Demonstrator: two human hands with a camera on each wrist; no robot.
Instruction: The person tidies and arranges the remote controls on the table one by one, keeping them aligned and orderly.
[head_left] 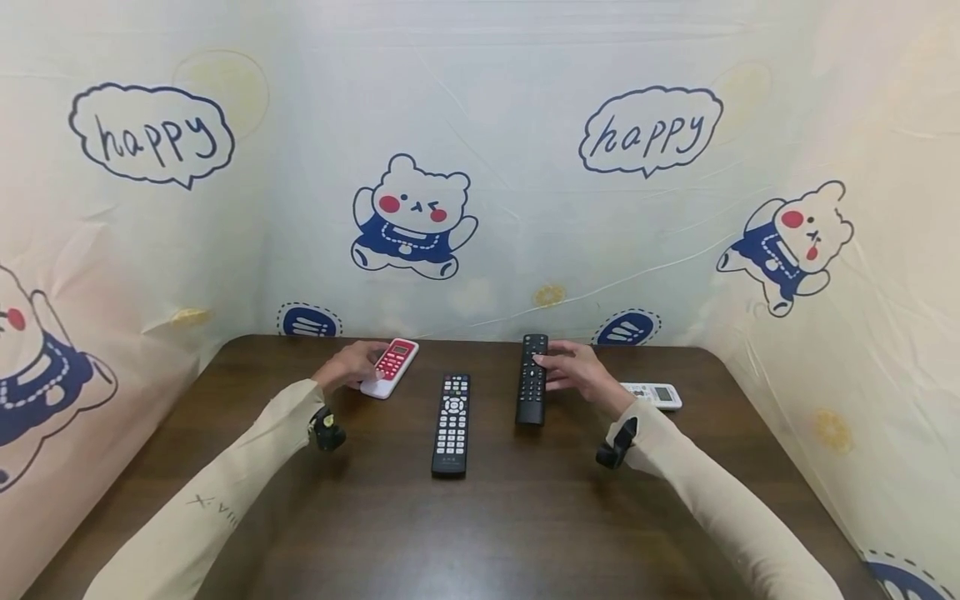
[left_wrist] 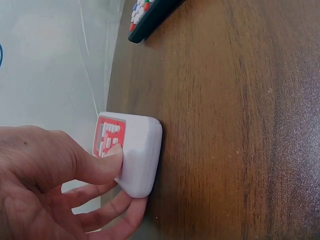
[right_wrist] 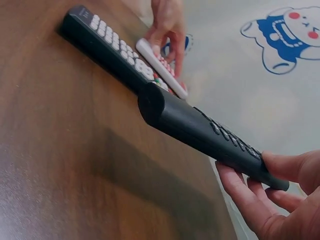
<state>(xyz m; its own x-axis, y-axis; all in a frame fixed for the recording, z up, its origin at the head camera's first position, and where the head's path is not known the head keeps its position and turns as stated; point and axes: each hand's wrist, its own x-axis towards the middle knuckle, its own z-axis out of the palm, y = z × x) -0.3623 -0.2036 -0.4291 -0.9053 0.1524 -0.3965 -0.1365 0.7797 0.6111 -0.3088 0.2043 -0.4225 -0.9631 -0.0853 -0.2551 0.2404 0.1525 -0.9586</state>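
My left hand point(head_left: 349, 365) grips a white remote control point(head_left: 384, 387) with a red button face and a small display. In the left wrist view the thumb lies on the red part of this remote point(left_wrist: 141, 155), with fingers around its far side. My right hand point(head_left: 581, 372) pinches a black remote control point(head_left: 531, 407) with dark buttons, thumb on its face and fingers beneath. The right wrist view shows that remote point(right_wrist: 187, 131) raised off the wood, its shadow below. Between the hands lies a black remote with white buttons point(head_left: 451, 433).
Another white remote with a display point(head_left: 666, 397) lies by my right wrist, partly hidden behind it. The brown wooden table point(head_left: 480, 533) meets a printed cloth curtain point(head_left: 525, 233) at its back edge, and more cloth hangs on both sides.
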